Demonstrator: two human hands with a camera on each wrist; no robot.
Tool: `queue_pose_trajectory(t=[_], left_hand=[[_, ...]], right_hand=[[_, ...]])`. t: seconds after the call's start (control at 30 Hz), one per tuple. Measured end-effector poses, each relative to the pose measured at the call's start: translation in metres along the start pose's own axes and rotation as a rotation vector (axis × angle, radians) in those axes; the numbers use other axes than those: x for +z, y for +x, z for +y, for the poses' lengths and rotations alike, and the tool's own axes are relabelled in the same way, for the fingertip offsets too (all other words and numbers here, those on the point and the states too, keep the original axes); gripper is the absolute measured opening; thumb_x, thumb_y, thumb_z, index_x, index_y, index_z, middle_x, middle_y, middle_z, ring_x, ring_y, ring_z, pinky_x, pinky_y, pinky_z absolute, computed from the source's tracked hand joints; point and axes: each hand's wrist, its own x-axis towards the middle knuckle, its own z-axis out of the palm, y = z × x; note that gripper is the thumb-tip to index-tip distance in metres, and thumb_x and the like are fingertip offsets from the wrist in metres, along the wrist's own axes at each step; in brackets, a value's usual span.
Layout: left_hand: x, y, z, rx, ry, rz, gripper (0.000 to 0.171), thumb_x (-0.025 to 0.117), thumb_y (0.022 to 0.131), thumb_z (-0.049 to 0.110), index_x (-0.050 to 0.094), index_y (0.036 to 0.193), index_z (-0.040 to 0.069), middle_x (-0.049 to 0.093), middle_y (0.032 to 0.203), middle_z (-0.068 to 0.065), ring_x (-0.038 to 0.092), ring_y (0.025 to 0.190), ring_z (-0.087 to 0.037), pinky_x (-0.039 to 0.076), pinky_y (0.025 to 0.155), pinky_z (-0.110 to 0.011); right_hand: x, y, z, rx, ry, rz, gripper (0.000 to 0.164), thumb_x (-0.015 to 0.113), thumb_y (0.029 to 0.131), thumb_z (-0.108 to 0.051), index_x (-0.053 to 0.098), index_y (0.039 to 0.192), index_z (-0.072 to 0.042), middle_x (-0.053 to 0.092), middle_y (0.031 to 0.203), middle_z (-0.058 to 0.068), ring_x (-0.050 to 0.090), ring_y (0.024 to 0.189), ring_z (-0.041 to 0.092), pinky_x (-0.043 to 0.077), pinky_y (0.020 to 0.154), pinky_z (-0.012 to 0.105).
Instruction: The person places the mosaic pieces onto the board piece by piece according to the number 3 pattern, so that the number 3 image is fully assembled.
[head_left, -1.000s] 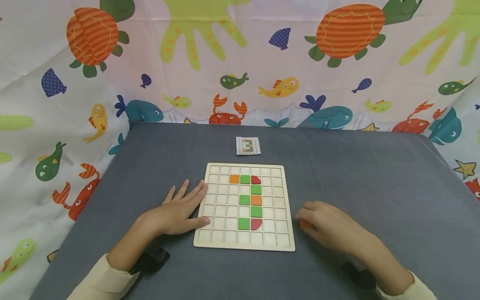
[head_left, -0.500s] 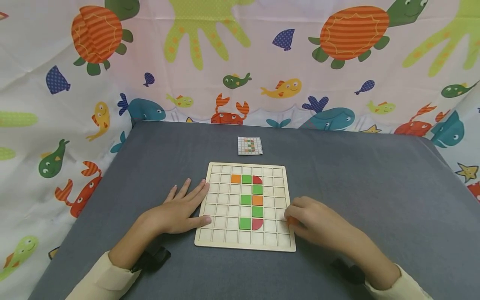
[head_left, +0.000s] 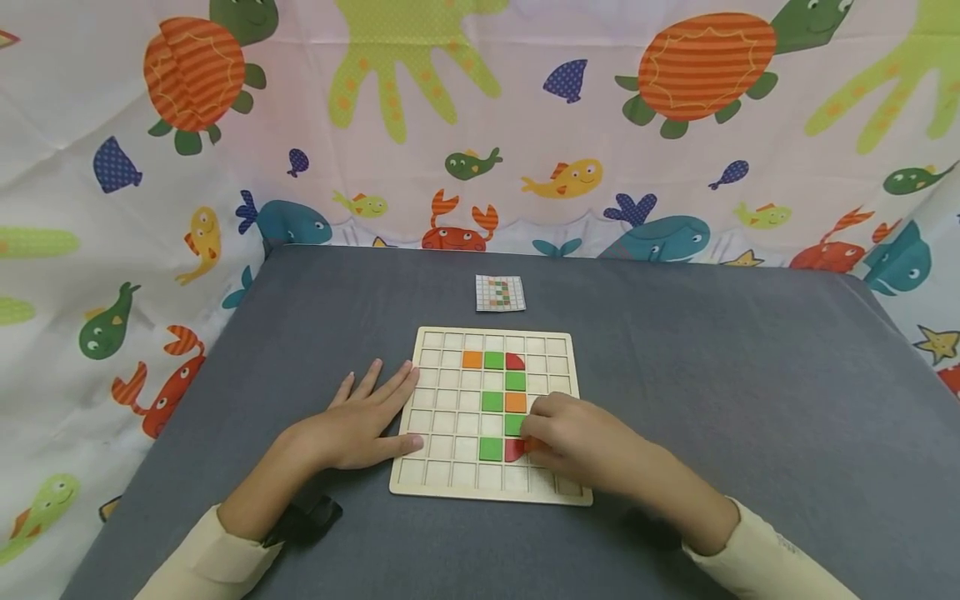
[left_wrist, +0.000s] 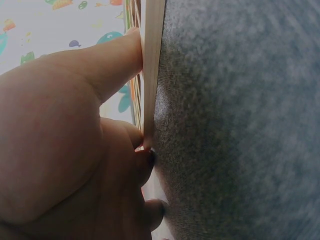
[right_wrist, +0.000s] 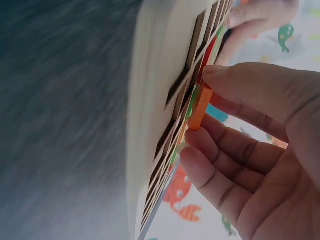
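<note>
A wooden grid board (head_left: 491, 487) lies on the grey table, with several green, orange and red tiles in its squares. My left hand (head_left: 348, 429) rests spread at the board's left edge, fingertips and thumb touching the frame. In the right wrist view, an orange tile (right_wrist: 201, 107) is pinched between thumb and fingers of my right hand (right_wrist: 250, 135). That hand is over the right half of the board, near a red rounded tile (head_left: 513, 451) and a green tile (head_left: 513, 425), both partly covered. In the head view the held tile is hidden.
A small card (head_left: 500, 293) printed with a coloured grid pattern lies beyond the board. Behind the table hangs a cloth (head_left: 405, 179) printed with sea animals. The grey tabletop (head_left: 712, 375) stretches out to the right.
My right hand has moved left from beside the board to over its right half, carrying the orange tile. My left hand has stayed at the board's edge.
</note>
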Motion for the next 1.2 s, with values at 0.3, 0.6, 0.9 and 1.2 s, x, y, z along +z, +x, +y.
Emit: queue_pose_trajectory(t=[0.3,0.6,0.9,1.2], left_hand=[[-0.003,-0.002,0.004,0.002,-0.002,-0.001,0.098,0.053,0.093,0.068,0.009,0.163,0.015,0.003,0.168,-0.004,-0.009,0.150,-0.040,-0.005,0.113,-0.066],[-0.003,-0.004,0.005,-0.008,0.016,0.006,0.097,0.053,0.094,0.067,0.010,0.163,0.015,0.005,0.168,-0.004,-0.007,0.150,-0.041,-0.004,0.113,-0.066],[-0.003,-0.003,0.006,-0.012,0.021,0.008,0.097,0.053,0.093,0.067,0.010,0.163,0.015,0.005,0.168,-0.005,-0.007,0.150,-0.041,-0.004,0.113,-0.066],[-0.003,-0.005,0.006,-0.001,0.011,0.014,0.096,0.055,0.094,0.065,0.011,0.163,0.014,0.005,0.168,-0.005,-0.007,0.150,-0.042,-0.004,0.113,-0.067]], right_hand=[[0.008,0.021,-0.013,-0.048,-0.033,-0.045,0.021,0.079,0.082,-0.006,0.061,0.077,-0.015,0.045,0.072,-0.008,0.043,0.067,0.009,0.041,0.062,0.020],[0.013,0.034,-0.019,-0.066,-0.040,-0.067,0.018,0.080,0.083,-0.008,0.063,0.078,-0.015,0.047,0.072,-0.008,0.042,0.068,0.010,0.039,0.062,0.020],[0.019,0.046,-0.022,-0.102,-0.070,-0.068,0.017,0.077,0.086,-0.010,0.064,0.078,-0.016,0.046,0.070,-0.008,0.042,0.064,0.008,0.039,0.062,0.020],[0.021,0.063,-0.024,-0.086,-0.050,-0.153,0.018,0.079,0.086,-0.012,0.063,0.078,-0.016,0.048,0.072,-0.009,0.047,0.067,0.007,0.042,0.063,0.018]])
